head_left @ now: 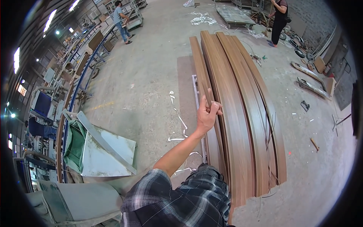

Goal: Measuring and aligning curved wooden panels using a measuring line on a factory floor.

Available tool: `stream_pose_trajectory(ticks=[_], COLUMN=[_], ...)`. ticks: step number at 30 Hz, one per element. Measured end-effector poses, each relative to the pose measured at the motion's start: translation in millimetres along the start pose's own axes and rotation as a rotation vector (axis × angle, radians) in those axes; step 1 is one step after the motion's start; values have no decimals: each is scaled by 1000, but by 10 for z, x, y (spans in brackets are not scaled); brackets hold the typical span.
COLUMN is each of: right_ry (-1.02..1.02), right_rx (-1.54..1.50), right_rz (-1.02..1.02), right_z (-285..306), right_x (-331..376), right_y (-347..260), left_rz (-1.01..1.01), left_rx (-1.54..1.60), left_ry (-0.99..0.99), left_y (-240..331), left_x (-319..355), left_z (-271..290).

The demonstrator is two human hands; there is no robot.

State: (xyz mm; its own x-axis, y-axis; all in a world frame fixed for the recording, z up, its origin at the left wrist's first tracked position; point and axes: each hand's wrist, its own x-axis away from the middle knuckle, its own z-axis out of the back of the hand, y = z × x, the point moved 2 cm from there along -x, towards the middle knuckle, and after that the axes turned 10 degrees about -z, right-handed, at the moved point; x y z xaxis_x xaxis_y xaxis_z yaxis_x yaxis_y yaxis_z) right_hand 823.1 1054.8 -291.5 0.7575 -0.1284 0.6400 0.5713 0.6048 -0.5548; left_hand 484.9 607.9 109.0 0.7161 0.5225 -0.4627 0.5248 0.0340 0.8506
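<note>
Closest to me is the person's plaid shirt [170,206], filling the lower centre of the frame. The biggest thing in front of it is the stack of long brown boards [230,94], running from the lower right of centre up to the top centre, with dark gaps between its rows. In the lower left stands a pale bin [113,151] with a green liner [75,147] sagging in its mouth; what lies inside I can't make out. A grey slat [102,140] slants across its front. In the upper right sits a flat trolley [234,16].

The bare left forearm rises from the lower centre, angled up and rightward, to the left hand [207,115], near the middle of the frame over the left edge of the boards. Its fingers are bent and drawn in, narrow, around a thin brown strip [208,101]. The strip passes between the fingers, the thumb on its right, and reaches up beyond the knuckles. The right hand is out of sight, so I can't tell how its fingers stand.
</note>
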Motion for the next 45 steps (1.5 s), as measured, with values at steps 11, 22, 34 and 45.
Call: stream_pose_trajectory(ticks=[11, 22, 34, 45], right_ry=[-54, 82, 11, 88], right_rx=[-13, 204, -377, 59], right_rz=[8, -74, -328, -49], right_z=[87, 426, -93, 123], right_x=[-8, 209, 94, 399], right_y=[-198, -678, -87, -568], left_rz=[267, 415, 369, 455], left_rx=[179, 299, 483, 468], left_ry=[186, 152, -35, 212], left_y=[-137, -230, -240, -476], left_x=[-13, 168, 264, 458], left_z=[247, 171, -155, 73])
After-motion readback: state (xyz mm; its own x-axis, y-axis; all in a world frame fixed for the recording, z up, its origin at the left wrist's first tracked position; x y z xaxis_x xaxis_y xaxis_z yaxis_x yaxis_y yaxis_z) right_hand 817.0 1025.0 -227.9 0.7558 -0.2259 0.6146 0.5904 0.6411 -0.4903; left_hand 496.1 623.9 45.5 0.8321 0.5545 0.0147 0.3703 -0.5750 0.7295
